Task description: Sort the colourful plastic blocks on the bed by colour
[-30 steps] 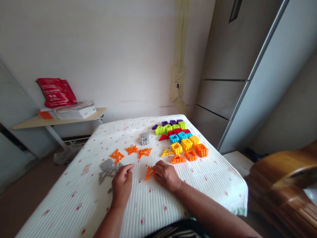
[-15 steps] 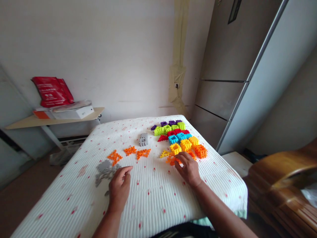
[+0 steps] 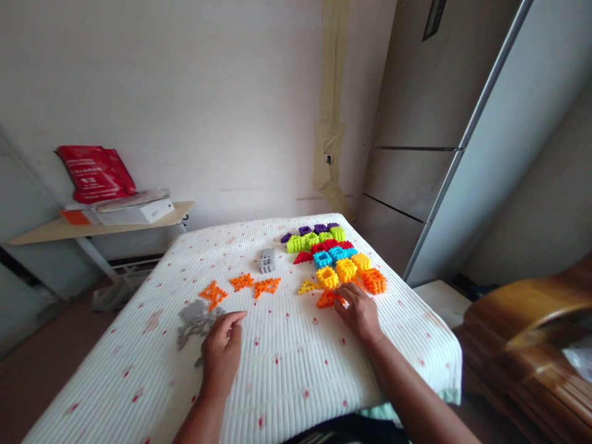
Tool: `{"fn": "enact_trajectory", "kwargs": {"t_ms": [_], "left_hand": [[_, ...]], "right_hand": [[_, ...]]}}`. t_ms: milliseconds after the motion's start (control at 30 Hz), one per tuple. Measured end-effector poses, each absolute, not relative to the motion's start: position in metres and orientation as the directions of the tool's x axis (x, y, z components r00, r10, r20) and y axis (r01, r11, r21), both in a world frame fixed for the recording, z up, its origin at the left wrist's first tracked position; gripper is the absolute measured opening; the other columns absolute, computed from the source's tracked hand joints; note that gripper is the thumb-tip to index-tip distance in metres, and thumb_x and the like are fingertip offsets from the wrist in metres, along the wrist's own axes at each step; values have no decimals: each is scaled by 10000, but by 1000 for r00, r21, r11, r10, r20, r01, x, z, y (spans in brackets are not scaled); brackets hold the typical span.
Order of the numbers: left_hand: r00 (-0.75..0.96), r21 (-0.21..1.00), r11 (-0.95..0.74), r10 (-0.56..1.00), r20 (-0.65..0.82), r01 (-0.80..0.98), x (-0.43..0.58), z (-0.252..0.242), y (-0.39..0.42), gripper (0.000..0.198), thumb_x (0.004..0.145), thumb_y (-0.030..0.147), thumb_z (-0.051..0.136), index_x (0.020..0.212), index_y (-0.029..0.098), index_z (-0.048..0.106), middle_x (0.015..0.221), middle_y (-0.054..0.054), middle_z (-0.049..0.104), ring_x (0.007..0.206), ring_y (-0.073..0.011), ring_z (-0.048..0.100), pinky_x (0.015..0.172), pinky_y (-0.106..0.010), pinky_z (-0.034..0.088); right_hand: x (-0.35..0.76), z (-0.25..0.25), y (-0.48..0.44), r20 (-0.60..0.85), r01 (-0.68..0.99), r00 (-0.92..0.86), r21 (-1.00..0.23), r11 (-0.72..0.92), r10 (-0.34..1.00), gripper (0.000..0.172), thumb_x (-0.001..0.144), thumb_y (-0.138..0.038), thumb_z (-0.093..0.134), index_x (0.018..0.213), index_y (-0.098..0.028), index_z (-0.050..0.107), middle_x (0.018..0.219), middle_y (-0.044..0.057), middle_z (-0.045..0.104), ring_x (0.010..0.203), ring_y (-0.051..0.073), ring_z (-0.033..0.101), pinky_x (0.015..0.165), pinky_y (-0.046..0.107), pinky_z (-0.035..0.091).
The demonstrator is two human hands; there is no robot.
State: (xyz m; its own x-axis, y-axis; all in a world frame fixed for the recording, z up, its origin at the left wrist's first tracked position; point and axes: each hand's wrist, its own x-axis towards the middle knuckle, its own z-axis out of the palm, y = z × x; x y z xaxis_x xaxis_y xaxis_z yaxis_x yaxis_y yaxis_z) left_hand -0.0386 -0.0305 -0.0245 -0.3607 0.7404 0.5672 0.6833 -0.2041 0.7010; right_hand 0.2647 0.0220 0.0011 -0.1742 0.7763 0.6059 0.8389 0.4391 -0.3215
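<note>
My right hand [image 3: 359,313] lies at the right of the white spotted tablecloth [image 3: 287,364], its fingertips pinched on an orange triangle piece [image 3: 326,300] that sits beside stacked orange blocks [image 3: 374,280] and yellow blocks [image 3: 341,271]. My left hand [image 3: 222,350] rests on the cloth with loosely curled fingers, holding nothing, next to flat grey pieces [image 3: 195,317]. Three flat orange triangles [image 3: 243,282] lie in a row ahead of it. A yellow triangle [image 3: 308,287] lies just left of the yellow blocks.
Blue, red, green [image 3: 314,240] and purple block rows run toward the table's far edge, with a grey block [image 3: 267,260] to their left. A shelf with a red bag [image 3: 95,172] stands at the left wall. Wooden furniture [image 3: 531,333] stands at the right.
My right hand carried an orange triangle from the middle of the table rightward to the orange pieces by the block stacks. My left hand stayed by the grey pieces.
</note>
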Motion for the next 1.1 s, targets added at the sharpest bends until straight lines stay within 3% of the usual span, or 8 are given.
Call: {"fn": "enact_trajectory", "kwargs": {"t_ms": [767, 967, 1100], "left_hand": [[-354, 703, -232, 733, 581, 672, -38, -26, -29, 230, 762, 256, 462, 813, 189, 676, 825, -45, 692, 786, -180, 633, 689, -284, 503], [-292, 656, -251, 745, 600, 712, -34, -26, -28, 232, 785, 195, 436, 830, 191, 664, 826, -42, 681, 785, -171, 629, 694, -287, 507], [-194, 559, -261, 755, 626, 787, -25, -27, -19, 258, 775, 137, 431, 882, 192, 660, 885, -56, 667, 860, -185, 612, 781, -324, 504]], "right_hand": [[262, -3, 23, 585, 839, -224, -291, 460, 779, 150, 796, -178, 545, 879, -226, 660, 969, 44, 665, 841, 173, 639, 669, 247, 487], [259, 2, 15, 769, 748, -244, -238, 619, 590, 148, 866, -203, 490, 933, -195, 622, 990, 69, 642, 823, 144, 633, 658, 226, 488], [248, 2, 7, 805, 595, -395, -143, 791, 443, 140, 882, -138, 464, 920, -172, 594, 917, 73, 640, 807, 128, 616, 703, 224, 485]]}}
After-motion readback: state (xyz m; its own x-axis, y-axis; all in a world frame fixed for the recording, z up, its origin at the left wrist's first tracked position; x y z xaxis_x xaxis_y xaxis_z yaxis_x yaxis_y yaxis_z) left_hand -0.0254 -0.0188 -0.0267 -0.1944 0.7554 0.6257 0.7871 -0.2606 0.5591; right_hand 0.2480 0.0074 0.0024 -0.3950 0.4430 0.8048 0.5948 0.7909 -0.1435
